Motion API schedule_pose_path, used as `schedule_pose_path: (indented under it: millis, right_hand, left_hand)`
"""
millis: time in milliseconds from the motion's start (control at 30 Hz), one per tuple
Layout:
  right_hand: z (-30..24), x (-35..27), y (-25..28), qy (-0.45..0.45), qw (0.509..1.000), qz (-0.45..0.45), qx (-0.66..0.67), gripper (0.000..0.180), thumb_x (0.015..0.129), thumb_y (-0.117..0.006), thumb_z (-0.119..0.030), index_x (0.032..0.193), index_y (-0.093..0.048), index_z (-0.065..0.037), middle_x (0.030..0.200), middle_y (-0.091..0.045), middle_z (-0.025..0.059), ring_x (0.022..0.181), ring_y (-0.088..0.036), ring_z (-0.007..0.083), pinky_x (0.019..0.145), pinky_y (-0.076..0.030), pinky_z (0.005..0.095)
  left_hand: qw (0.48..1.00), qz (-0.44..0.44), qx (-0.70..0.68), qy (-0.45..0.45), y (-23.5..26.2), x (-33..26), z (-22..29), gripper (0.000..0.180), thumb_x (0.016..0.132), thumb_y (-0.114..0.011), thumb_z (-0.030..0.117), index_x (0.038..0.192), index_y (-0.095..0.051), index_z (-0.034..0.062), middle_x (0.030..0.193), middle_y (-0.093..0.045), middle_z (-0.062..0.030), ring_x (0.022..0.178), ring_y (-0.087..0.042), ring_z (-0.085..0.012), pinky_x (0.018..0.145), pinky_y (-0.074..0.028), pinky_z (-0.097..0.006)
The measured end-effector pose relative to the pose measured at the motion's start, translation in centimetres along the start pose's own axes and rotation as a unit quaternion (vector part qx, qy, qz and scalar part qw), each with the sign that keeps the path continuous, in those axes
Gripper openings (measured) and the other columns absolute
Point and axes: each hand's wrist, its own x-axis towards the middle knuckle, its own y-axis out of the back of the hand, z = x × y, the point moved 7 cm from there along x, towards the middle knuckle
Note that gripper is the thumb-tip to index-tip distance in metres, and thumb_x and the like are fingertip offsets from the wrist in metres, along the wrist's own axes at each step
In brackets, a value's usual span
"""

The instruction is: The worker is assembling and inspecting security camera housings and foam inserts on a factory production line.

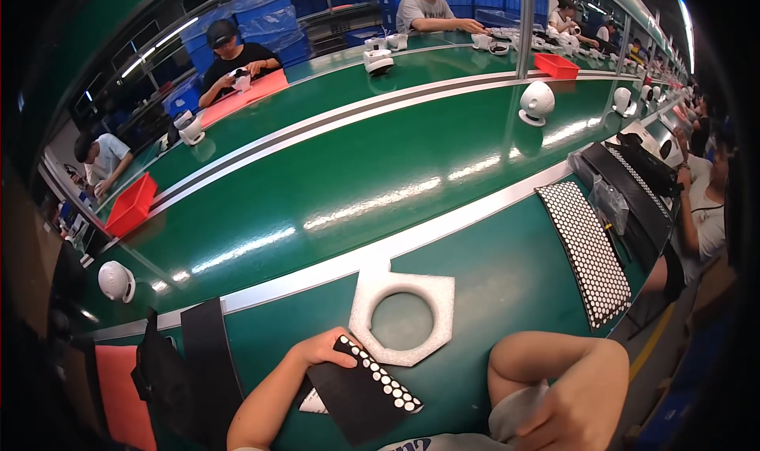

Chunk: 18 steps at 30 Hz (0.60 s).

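The left hand (326,346) is closed on the far edge of a black dotted sheet (358,397), thumb on top, the other fingers mostly hidden. The sheet extends from the left hand toward the body, above the green worktop (499,269). The right hand (566,415) is raised well to the right of the left hand, near the torso; it is blurred, and whether its fingers are apart or together cannot be told.

Handling: the sheet is probably light, thin and flexible. It is likely to bend under its own weight and unlikely to break. Take hold at a plain black margin, clear of the dots, and support the opposite edge.

Materials: the black face appears matte and smooth. White discs line the margin to the right of the thumb; a white, printed layer shows beneath, nearer the body. Just beyond and right of the left hand lies a white foam block (441,297), angular outside, with a round opening and a grainy surface. Beyond the right hand, a second dotted sheet (582,253) lies flat, covered with close rows of white discs.
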Motion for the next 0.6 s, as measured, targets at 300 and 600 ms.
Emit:
schedule_pose_path:
  millis: [300, 600]
  right_hand:
    - [3.4, -0.9, 0.8, -0.035, 0.997, -0.053, 0.045, 0.016, 0.083, -0.041, -0.011, 0.077, -0.054, -0.003, 0.070, -0.054, 0.0052, 0.057, -0.049, 0.0148, 0.053, -0.035, 0.0244]
    - [9.0, -0.8, 0.7, -0.114, 0.989, -0.054, 0.075, 0.012, 0.077, -0.053, -0.008, 0.070, -0.044, -0.002, 0.062, -0.044, 0.0056, 0.053, -0.048, 0.0183, 0.046, -0.035, 0.0274]
  left_hand:
    - [1.000, 0.008, 0.018, 0.013, 0.5, -0.3, -0.5, 0.037, 0.063, -0.066, 0.015, 0.094, -0.057, -0.0045, 0.088, -0.059, -0.0061, 0.081, -0.053, -0.0108, 0.075, -0.041, -0.024]
    - [0.999, -0.012, -0.037, 0.000, -0.3, -0.7, 0.3, 0.035, 0.068, -0.062, 0.014, 0.096, -0.054, -0.0055, 0.092, -0.058, -0.0064, 0.084, -0.052, -0.0113, 0.077, -0.040, -0.024]
